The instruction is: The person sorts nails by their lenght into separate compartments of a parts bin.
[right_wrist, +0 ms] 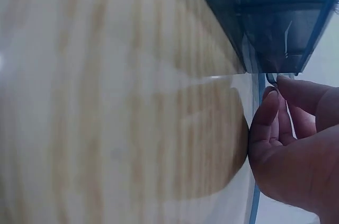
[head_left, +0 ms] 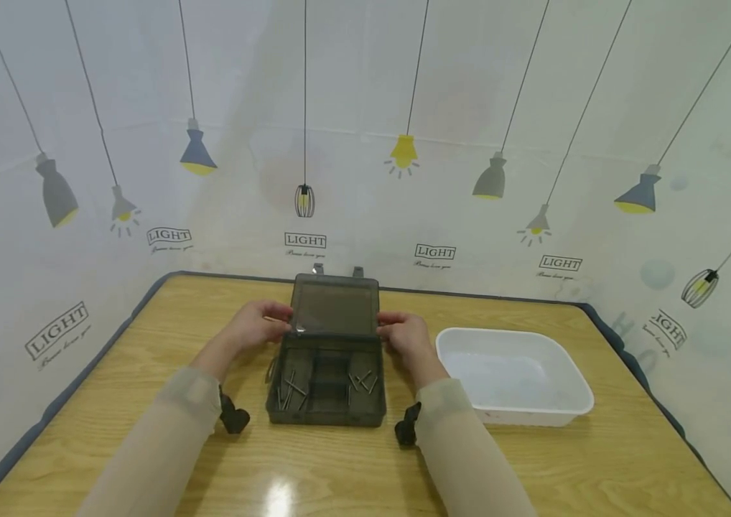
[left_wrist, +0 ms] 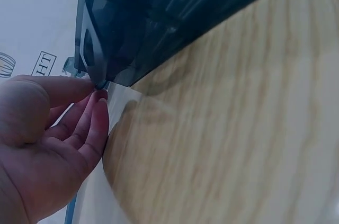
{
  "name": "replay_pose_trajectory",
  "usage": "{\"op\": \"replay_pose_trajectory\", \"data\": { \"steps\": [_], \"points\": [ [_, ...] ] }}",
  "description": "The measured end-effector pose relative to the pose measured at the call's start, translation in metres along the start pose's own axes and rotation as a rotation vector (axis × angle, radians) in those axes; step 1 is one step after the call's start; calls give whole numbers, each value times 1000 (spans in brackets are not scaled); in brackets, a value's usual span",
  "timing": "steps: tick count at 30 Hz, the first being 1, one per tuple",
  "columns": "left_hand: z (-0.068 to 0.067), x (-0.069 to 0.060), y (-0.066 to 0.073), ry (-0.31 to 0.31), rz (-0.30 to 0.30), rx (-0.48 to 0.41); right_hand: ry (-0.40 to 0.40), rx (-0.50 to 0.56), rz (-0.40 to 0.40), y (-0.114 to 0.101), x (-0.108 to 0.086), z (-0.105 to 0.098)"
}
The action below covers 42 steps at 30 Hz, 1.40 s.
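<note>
A dark translucent plastic case stands in mid-table, its lid [head_left: 334, 307] raised at the back and its base [head_left: 327, 414] facing me. My left hand [head_left: 254, 327] pinches the left edge of the lid low down, near the hinge side. On the opposite edge, the thumb and fingers of my right hand [head_left: 407, 339] pinch the lid likewise. Thin metal pins [head_left: 292, 391] lie in the base's left compartment, and more pins [head_left: 362, 382] in the right one; whether they are nails or screws is too small to tell. Both wrist views show the hands [left_wrist: 69, 128] [right_wrist: 291, 134] beside the case wall.
To the right of the case stands a white rectangular tub [head_left: 514, 413] on the wooden table [head_left: 333, 467]. Behind the table hangs a pale cloth [head_left: 359, 86] printed with lamps. Two latches [head_left: 357, 272] stick up from the lid's far edge.
</note>
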<state>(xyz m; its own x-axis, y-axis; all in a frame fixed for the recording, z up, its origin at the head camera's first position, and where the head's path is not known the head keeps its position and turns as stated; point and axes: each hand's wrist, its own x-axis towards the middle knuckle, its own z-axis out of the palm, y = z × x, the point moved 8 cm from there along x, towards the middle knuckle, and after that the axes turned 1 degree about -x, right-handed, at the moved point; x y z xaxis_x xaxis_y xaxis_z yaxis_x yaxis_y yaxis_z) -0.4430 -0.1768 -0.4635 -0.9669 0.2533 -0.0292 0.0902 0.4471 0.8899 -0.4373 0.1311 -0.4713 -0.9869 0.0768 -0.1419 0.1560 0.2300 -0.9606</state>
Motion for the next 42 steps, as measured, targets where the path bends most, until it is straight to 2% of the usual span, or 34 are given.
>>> {"op": "replay_pose_trajectory", "data": {
  "steps": [5,11,17,22,27,36,42],
  "points": [
    [-1,-1,0,23,-4,2,-1,21,-34,-3,-1,2],
    [-1,-3,0,45,-22,-61,9,28,-58,-4,1,2],
    [-4,-2,4,77,28,-109,11,14,-79,-7,2,1],
    [-6,-3,7,102,62,-98,-2,59,-83,-10,0,2],
    [-9,-5,15,143,63,-109,-21,136,-74,-13,-1,2],
    [-19,-9,30,244,74,-179,-7,172,-100,-28,-10,-4],
    [-22,-13,38,262,66,-183,4,172,-103,-33,-12,-12]
  ]
}}
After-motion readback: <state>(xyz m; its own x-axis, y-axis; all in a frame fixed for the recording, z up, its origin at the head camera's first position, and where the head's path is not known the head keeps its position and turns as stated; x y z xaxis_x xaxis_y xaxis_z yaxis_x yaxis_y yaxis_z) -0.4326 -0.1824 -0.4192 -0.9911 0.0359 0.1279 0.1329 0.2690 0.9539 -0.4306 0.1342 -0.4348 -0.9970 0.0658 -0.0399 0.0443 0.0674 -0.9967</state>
